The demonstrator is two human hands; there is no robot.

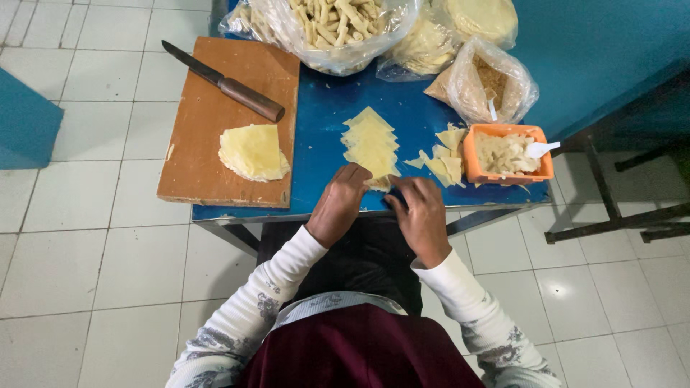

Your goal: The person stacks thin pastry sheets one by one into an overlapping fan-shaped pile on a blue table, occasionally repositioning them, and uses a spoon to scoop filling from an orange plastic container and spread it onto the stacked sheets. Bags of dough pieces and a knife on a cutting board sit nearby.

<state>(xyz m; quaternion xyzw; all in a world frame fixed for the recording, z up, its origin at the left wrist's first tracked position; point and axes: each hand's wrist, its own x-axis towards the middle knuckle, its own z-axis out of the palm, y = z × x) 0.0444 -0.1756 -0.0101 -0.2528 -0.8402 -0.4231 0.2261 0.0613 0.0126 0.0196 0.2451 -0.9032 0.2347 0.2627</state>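
Matt wooden board (208,136), glossy plastic bags (338,36)

A knife (223,82) lies on a brown board (208,158). An orange box (474,162) holds a white spoon (540,149). Bags (489,86) sit at the back of the blue table (323,129).

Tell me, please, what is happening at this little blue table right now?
A person seated at the blue table has both hands at its near edge: the left hand and right hand are working the nearest piece in a row of thin yellow dough sheets. A few cut pieces lie beside an orange tub of filling with a white spoon. On the wooden cutting board sit a knife and a stack of dough sheets. Plastic bags stand at the back.
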